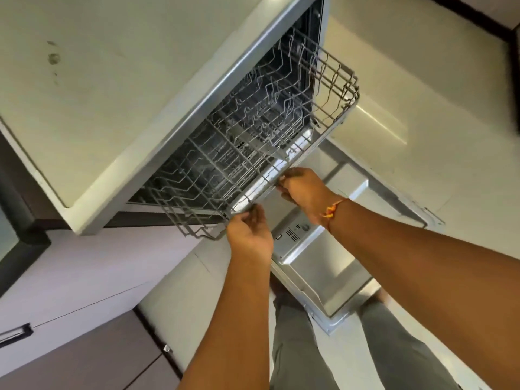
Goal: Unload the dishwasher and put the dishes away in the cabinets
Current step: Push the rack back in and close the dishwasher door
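Clasps the front rail of the wire rack [253, 130] with left grip [249, 237] and right grip [304, 190], fingers curled round it (side by side); holds it drawn out of the dishwasher [332, 266].

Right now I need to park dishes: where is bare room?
The countertop left of the upper rack is bare but for stains. The rack shows no dishes. The left hand and right hand crowd its front rim.

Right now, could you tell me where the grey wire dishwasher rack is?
Head view, centre: the grey wire dishwasher rack juts from beneath the pale countertop, above the open steel door.
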Available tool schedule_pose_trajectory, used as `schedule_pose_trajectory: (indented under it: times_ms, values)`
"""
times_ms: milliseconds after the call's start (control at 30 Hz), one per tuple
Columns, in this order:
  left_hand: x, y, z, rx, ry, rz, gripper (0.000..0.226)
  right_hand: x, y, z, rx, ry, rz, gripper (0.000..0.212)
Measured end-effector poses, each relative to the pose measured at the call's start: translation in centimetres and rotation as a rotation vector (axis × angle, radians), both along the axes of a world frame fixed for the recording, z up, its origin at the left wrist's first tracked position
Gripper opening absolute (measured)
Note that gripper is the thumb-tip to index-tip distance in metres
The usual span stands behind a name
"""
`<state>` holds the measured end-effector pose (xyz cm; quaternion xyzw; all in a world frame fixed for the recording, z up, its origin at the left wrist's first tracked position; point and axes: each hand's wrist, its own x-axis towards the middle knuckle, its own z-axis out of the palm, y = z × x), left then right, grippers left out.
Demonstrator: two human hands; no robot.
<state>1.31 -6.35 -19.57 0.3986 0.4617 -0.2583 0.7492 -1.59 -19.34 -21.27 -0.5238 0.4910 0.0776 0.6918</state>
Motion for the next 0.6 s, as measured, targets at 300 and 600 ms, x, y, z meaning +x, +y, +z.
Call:
schedule_pose_trajectory:
  times_ms: [300,600]
  values:
    - [7.0,0.6,-1.6,-0.082,-0.089,-0.058,0.035,6.4,0.2,-1.0,0.040,-0.148,0.141,0.051]
    - [12.7,0.8,-3.7,-0.207,-0.224,-0.179,0.032,12.1,-0.4,-1.0,0.033,-0.188,0.296,0.085]
